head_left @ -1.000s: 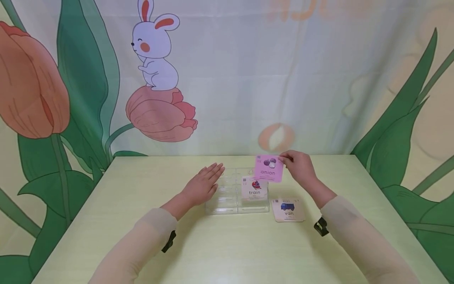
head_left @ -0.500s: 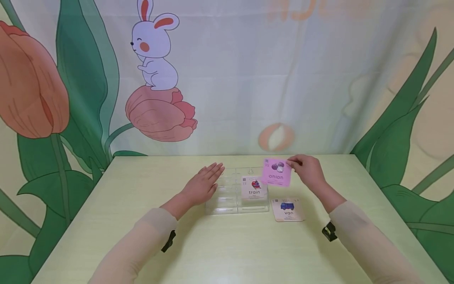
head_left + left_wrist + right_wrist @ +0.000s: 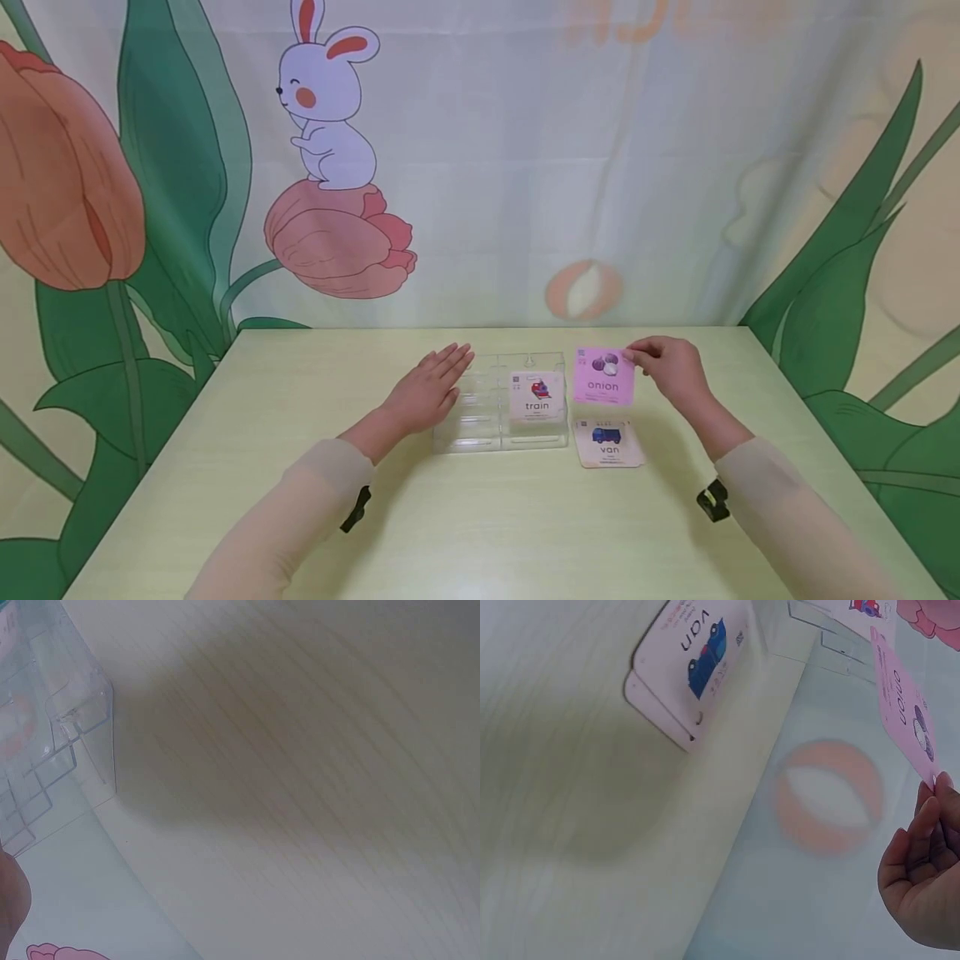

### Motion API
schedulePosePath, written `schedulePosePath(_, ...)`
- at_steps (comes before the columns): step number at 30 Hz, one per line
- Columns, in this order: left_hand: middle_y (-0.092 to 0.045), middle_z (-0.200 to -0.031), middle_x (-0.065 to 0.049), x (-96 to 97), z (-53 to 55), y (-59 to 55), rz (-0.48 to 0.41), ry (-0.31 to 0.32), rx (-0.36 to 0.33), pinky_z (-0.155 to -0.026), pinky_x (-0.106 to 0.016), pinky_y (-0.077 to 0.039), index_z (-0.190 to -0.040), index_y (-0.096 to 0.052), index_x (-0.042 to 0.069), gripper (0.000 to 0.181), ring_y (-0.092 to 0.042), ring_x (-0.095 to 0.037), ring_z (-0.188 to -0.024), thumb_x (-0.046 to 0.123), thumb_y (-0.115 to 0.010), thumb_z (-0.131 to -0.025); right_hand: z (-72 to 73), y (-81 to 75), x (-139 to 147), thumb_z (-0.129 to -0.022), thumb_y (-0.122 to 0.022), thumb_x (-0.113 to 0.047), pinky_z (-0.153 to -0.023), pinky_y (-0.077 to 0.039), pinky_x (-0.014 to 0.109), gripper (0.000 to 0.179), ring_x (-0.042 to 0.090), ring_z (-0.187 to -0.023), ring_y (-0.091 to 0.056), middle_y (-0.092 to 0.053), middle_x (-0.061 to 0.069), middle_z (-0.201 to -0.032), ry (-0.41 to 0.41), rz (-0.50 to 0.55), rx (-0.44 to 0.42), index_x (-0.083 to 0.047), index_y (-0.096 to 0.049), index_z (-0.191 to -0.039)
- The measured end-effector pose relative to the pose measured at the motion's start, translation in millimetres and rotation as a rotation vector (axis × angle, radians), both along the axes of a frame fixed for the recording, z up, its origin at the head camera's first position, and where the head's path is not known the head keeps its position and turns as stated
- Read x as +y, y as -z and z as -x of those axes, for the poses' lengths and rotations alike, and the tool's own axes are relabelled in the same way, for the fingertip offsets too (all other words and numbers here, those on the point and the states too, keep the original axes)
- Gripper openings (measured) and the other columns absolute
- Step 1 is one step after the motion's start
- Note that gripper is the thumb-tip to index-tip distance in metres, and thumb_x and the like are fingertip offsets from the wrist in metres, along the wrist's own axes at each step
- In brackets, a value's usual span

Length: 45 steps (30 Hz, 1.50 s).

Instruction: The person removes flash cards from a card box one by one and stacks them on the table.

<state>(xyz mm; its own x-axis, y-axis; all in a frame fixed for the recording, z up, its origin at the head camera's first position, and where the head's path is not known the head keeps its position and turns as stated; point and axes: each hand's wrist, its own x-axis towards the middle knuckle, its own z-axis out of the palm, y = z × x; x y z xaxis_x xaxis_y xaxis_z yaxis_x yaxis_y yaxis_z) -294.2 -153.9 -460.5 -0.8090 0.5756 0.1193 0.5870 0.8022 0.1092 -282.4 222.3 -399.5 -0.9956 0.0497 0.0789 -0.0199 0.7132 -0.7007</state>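
Observation:
Between thumb and fingertips my right hand (image 3: pixel 671 367) pinches a pink onion card (image 3: pixel 603 377) by its upper right corner. The card is held upright above the table, just right of a clear plastic rack (image 3: pixel 468 432). With fingers straight, my left hand (image 3: pixel 423 392) lies against the rack's left side. A train card (image 3: pixel 537 396) stands in the rack's right column. Right of the rack lies a small stack of cards with a van card (image 3: pixel 609 443) on top; the right wrist view shows the van card (image 3: pixel 697 656) overlapping another card.
The pale wooden table (image 3: pixel 487 533) ends at a printed curtain (image 3: pixel 480 167) with a rabbit and tulips. Stepped ledges of the clear rack (image 3: pixel 82 705) show in the left wrist view.
My right hand has drawn the onion card to the right and slightly down, away from in front of the rack's right column. The left hand, rack and van card have stayed in place.

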Motion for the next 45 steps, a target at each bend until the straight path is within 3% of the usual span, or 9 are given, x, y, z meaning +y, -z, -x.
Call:
schedulePosePath(11, -0.028, -0.17, -0.015, -0.8, 3.7, 3.1, 0.006, -0.001, 0.015, -0.131, -0.052, -0.024, -0.161, -0.028, 0.001, 0.06, -0.025, -0.035, -0.159, 0.019, -0.046, -0.106, -1.4, 24.4, 13, -0.104, -0.059, -0.019, -0.067, -0.046, 0.024, 0.031, 0.025, -0.086, -0.062, -0.072, 0.025, -0.111, 0.029, 0.032, -0.063, 0.006, -0.07, -0.12)
schedulePosePath(19, -0.029, -0.17, -0.015, -1.7, 4.9, 4.6, -0.003, -0.003, 0.022, -0.13, -0.053, -0.025, -0.161, -0.029, 0.001, 0.06, -0.026, -0.035, -0.159, 0.019, -0.047, -0.107, 1.6, 53.6, 19, -0.104, -0.058, -0.016, -0.067, -0.046, 0.024, 0.029, 0.019, -0.085, -0.056, -0.07, 0.016, -0.103, -0.001, 0.058, -0.255, 0.007, -0.069, -0.12)
schedulePosePath(24, -0.029, -0.17, -0.015, -1.2, 4.4, 4.1, -0.004, -0.003, 0.02, -0.13, -0.053, -0.025, -0.161, -0.029, 0.001, 0.06, -0.026, -0.035, -0.159, 0.019, -0.047, -0.107, 2.3, 64.6, 20, -0.104, -0.058, -0.016, -0.069, -0.047, 0.026, 0.03, 0.017, -0.083, -0.055, -0.069, 0.014, -0.1, -0.008, 0.074, -0.306, 0.007, -0.068, -0.121)
schedulePosePath(31, -0.029, -0.17, -0.015, -0.6, 3.4, 3.0, 0.0, -0.006, 0.023, -0.13, -0.052, -0.024, -0.16, -0.029, 0.001, 0.059, -0.026, -0.035, -0.159, 0.019, -0.047, -0.107, 3.4, 71.1, 18, -0.104, -0.058, -0.014, -0.071, -0.048, 0.028, 0.03, 0.016, -0.08, -0.054, -0.069, 0.011, -0.095, -0.013, 0.1, -0.324, 0.009, -0.068, -0.12)
schedulePosePath(39, -0.029, -0.17, -0.015, -0.9, 3.0, 2.8, 0.005, -0.004, 0.024, -0.131, -0.052, -0.024, -0.16, -0.029, 0.001, 0.06, -0.026, -0.035, -0.159, 0.019, -0.046, -0.107, 4.9, 74.2, 17, -0.103, -0.061, -0.016, -0.067, -0.042, 0.027, 0.031, 0.017, -0.077, -0.05, -0.06, 0.005, -0.082, -0.004, 0.085, -0.36, 0.008, -0.068, -0.121)
schedulePosePath(45, -0.028, -0.17, -0.015, -0.7, 3.0, 1.8, 0.006, -0.005, 0.017, -0.131, -0.052, -0.023, -0.161, -0.028, 0.001, 0.06, -0.025, -0.034, -0.159, 0.02, -0.046, -0.107, 5.7, 76.5, 16, -0.103, -0.061, -0.015, -0.067, -0.042, 0.026, 0.031, 0.017, -0.077, -0.051, -0.061, 0.006, -0.082, -0.001, 0.076, -0.359, 0.009, -0.067, -0.122)
